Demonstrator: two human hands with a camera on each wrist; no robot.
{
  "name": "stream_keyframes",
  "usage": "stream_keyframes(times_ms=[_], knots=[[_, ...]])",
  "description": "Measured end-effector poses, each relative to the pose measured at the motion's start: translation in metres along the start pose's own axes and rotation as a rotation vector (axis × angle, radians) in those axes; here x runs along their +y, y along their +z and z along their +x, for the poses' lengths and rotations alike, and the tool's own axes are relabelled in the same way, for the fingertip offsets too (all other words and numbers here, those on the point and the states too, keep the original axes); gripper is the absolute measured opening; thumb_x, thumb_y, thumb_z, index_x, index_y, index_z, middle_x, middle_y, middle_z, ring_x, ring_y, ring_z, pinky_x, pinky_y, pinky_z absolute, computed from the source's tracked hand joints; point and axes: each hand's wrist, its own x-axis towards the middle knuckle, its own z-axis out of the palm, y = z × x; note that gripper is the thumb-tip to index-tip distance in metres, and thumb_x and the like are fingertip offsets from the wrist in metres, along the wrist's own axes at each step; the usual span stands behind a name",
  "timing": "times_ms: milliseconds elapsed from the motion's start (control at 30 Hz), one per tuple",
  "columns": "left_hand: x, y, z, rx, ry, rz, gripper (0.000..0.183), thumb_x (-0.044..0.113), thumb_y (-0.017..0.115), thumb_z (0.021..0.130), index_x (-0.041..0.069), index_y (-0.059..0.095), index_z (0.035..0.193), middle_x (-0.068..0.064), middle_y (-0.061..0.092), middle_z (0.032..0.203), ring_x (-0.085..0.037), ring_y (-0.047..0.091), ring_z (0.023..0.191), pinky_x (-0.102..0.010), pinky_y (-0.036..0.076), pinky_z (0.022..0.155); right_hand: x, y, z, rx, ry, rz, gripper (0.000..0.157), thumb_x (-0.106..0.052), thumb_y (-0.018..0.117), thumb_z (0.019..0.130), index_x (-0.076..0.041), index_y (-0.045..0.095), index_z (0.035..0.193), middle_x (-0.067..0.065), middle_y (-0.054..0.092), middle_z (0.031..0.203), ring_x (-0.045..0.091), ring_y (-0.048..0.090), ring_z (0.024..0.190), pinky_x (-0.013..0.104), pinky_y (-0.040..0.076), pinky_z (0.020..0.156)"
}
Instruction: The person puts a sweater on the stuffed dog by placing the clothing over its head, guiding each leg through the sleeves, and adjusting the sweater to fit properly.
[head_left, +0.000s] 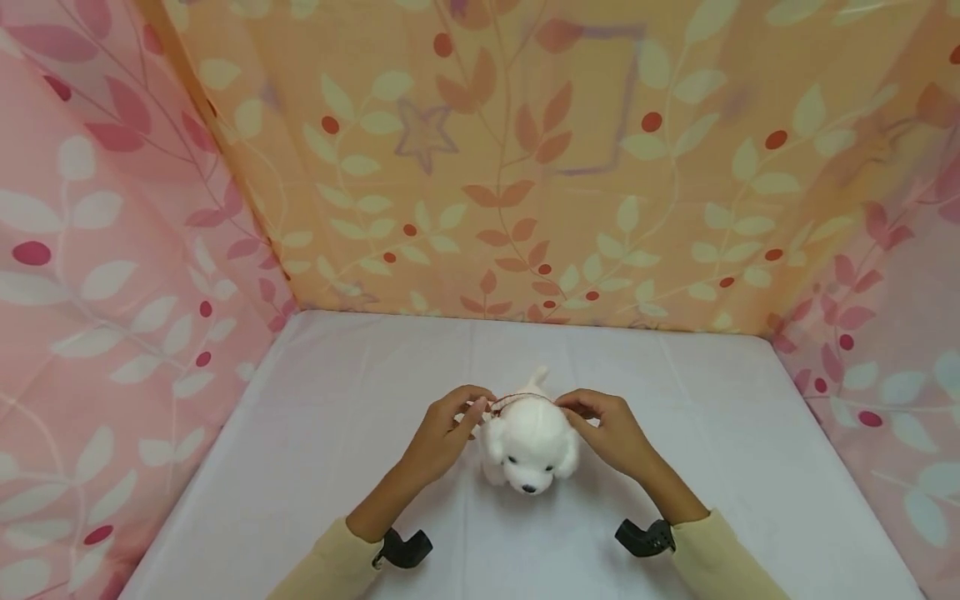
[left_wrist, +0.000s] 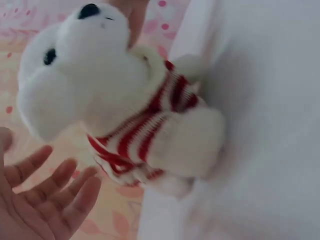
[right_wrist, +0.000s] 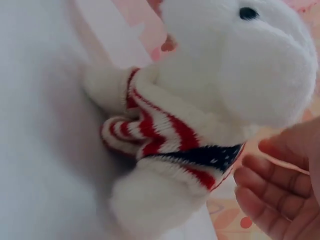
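Note:
A white plush dog (head_left: 528, 442) stands on the table, its face toward me and its tail up behind. It wears a knitted sweater (left_wrist: 142, 132) with red and white stripes; in the right wrist view a navy patch (right_wrist: 215, 156) with white specks shows on it. My left hand (head_left: 450, 425) is at the dog's side by the neck, and the left wrist view shows its fingers (left_wrist: 75, 200) spread beside the sweater's back. On the other side my right hand (head_left: 607, 425) has loosely bent fingers (right_wrist: 265, 185) right at the sweater's edge.
A white cloth (head_left: 360, 358) covers the table. Pink leaf-patterned curtains (head_left: 97, 333) hang along both sides, and an orange-lit patterned curtain (head_left: 495, 167) closes the back. Black wrist cameras (head_left: 405, 550) sit at the cuffs of the beige sleeves.

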Motion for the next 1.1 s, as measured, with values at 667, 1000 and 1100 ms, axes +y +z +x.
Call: stream_keyframes(times_ms=[667, 1000, 1100], knots=[[-0.033, 0.034, -0.020, -0.065, 0.014, 0.165, 0.026, 0.013, 0.083, 0.084, 0.013, 0.072, 0.108, 0.003, 0.075, 0.096, -0.009, 0.070, 0.089, -0.029, 0.056, 0.076, 0.013, 0.013, -0.032, -0.118, -0.007, -0.143, 0.042, -0.002, 0.087, 0.076, -0.015, 0.069, 0.112, -0.005, 0.069, 0.113, 0.015, 0.065, 0.105, 0.035, 0.058, 0.079], [-0.030, 0.038, -0.021, -0.020, -0.009, 0.069, 0.059, 0.006, 0.086, 0.080, 0.017, 0.052, 0.126, 0.001, 0.075, 0.107, -0.014, 0.071, 0.091, -0.030, 0.057, 0.078, 0.012, 0.021, -0.034, -0.071, 0.034, -0.175, 0.051, 0.008, 0.086, 0.070, -0.008, 0.066, 0.114, 0.003, 0.072, 0.109, 0.023, 0.070, 0.094, 0.036, 0.059, 0.076], [-0.030, 0.039, -0.021, -0.053, 0.004, 0.060, 0.070, 0.000, 0.086, 0.078, 0.019, 0.046, 0.132, -0.002, 0.074, 0.114, -0.017, 0.070, 0.095, -0.031, 0.057, 0.080, 0.013, 0.022, -0.036, -0.079, 0.066, -0.221, 0.053, 0.007, 0.087, 0.069, -0.011, 0.066, 0.114, 0.002, 0.072, 0.107, 0.021, 0.070, 0.091, 0.034, 0.058, 0.075]])
